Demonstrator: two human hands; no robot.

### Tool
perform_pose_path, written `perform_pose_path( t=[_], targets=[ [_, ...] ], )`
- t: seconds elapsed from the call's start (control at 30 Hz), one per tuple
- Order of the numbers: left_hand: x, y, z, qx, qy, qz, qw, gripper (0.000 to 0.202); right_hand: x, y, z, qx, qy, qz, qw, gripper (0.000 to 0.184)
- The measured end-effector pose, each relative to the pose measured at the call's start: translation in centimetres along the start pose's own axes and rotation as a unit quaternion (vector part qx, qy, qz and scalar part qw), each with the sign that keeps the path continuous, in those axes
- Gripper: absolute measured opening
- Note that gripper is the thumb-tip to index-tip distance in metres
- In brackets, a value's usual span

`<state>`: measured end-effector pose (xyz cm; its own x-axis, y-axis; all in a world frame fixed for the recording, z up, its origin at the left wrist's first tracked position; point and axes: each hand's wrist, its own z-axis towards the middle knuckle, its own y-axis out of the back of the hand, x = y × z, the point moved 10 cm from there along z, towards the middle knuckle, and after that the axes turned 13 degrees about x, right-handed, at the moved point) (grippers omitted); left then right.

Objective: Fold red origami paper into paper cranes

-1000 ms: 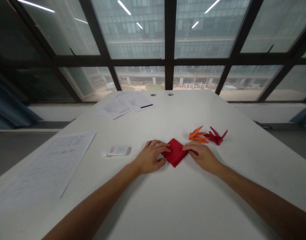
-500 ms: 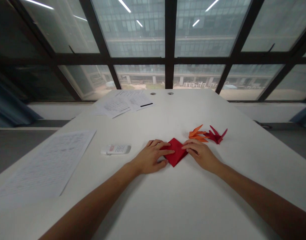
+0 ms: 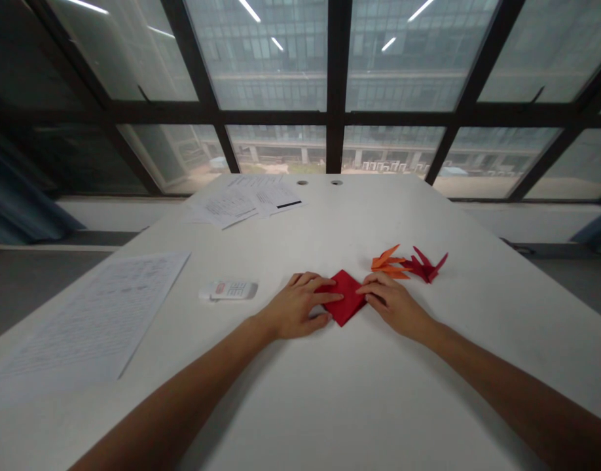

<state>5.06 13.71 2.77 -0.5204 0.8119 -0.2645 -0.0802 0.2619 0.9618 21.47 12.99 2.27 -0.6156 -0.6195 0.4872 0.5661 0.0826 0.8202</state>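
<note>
A folded red paper square (image 3: 347, 302) lies like a diamond on the white table (image 3: 330, 405). My left hand (image 3: 296, 305) rests on its left side, fingers stretched flat over the paper and thumb at the lower edge. My right hand (image 3: 393, 302) presses on its right corner with fingers laid flat. Just beyond my right hand sit a folded orange paper figure (image 3: 387, 263) and a dark red paper figure (image 3: 425, 267), side by side and touching.
A small white remote-like device (image 3: 228, 290) lies left of my left hand. A printed sheet (image 3: 91, 320) covers the near left of the table. More printed papers (image 3: 246, 201) lie at the far left. Large dark-framed windows stand behind the table.
My right hand has slid slightly left onto the red paper's right corner. My left fingers have reached a little further across it. The paper stays flat in place.
</note>
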Motion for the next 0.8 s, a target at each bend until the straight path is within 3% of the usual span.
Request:
perform_pose_path(
  t=[0.3,0.5,0.8],
  targets=[
    [-2.2,0.1,0.1,-0.003,-0.053,0.008,0.999,0.047,2.3,0.2,-0.6,-0.030,-0.019,-0.098,0.995,0.025],
    [-2.4,-0.1,0.2,0.001,-0.058,0.002,0.998,0.046,6.2,-2.2,-0.5,0.069,0.088,-0.173,0.979,0.020],
    [-1.5,0.2,0.4,-0.020,-0.023,-0.052,0.998,0.050,6.0,-2.5,-0.5,0.108,0.034,-0.161,0.981,0.015]
  ],
)
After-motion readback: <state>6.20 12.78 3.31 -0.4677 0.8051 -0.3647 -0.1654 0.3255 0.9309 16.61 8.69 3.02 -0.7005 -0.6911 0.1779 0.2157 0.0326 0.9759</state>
